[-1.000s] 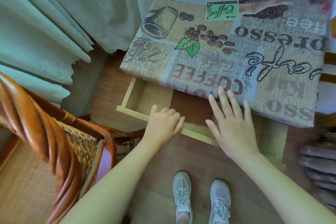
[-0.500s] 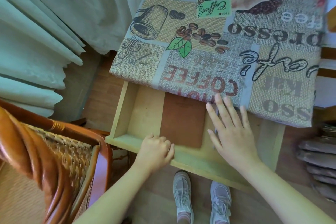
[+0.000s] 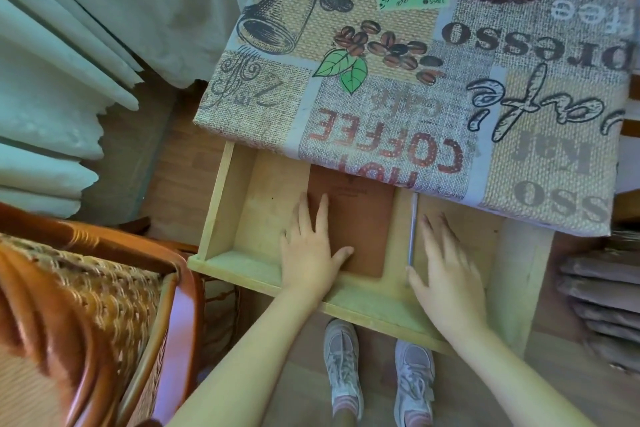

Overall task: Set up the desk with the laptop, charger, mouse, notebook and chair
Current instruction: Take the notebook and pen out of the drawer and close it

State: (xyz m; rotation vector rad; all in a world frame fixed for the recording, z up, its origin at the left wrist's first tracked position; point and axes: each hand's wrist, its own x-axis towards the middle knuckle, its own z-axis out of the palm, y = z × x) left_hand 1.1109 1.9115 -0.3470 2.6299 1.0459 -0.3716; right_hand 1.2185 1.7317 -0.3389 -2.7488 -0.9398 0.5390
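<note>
The desk (image 3: 398, 45) wears a coffee-print cloth, and its pale wooden drawer (image 3: 239, 263) is pulled out toward me. A brown notebook (image 3: 363, 218) lies flat inside, its far end under the desk top. My left hand (image 3: 311, 250) rests flat on the notebook's left edge with fingers straight. A thin silver pen (image 3: 412, 229) lies to the right of the notebook. My right hand (image 3: 446, 270) hovers flat inside the drawer just right of the pen, slightly blurred. The wicker chair (image 3: 86, 305) with an orange wooden frame stands at my left.
Pale curtains (image 3: 69, 62) hang at the left, down to the floor beside the desk. My two feet in light sneakers (image 3: 377, 378) stand under the drawer front. A stack of grey-brown folded items (image 3: 602, 305) sits at the right edge.
The drawer came out further. My left hand left the drawer front and moved onto the notebook. My right hand shifted right, uncovering the pen.
</note>
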